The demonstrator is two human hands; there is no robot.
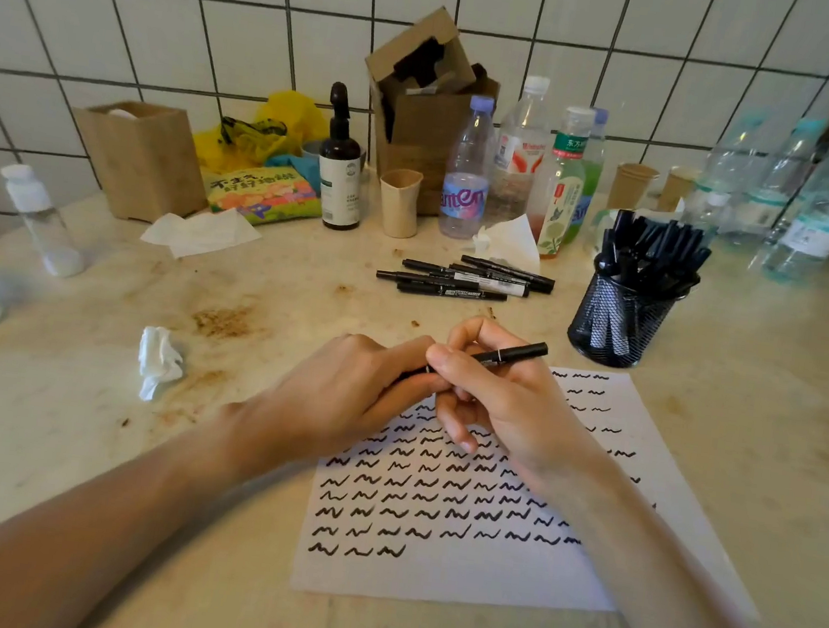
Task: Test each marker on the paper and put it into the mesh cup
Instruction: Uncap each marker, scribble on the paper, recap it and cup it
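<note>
Both hands hold one black marker (pixel 516 355) above the top of the white paper (pixel 455 571), which is covered with rows of black squiggles. My right hand (pixel 505 401) grips the marker's barrel, and its free end points up and right. My left hand (pixel 356 395) pinches the marker's other end, which its fingers hide. Several loose black markers (pixel 462 282) lie in a pile on the counter behind my hands. The black mesh cup (pixel 619 316), packed with several markers, stands to the right of that pile, just beyond the paper's top right corner.
A crumpled tissue (pixel 159 362) lies left of my left hand. Along the tiled wall stand plastic bottles (pixel 518 160), a dark pump bottle (pixel 341 161), a paper cup (pixel 399 201), cardboard boxes (pixel 143 159), a snack bag (pixel 266 193) and flat tissues (pixel 199 232).
</note>
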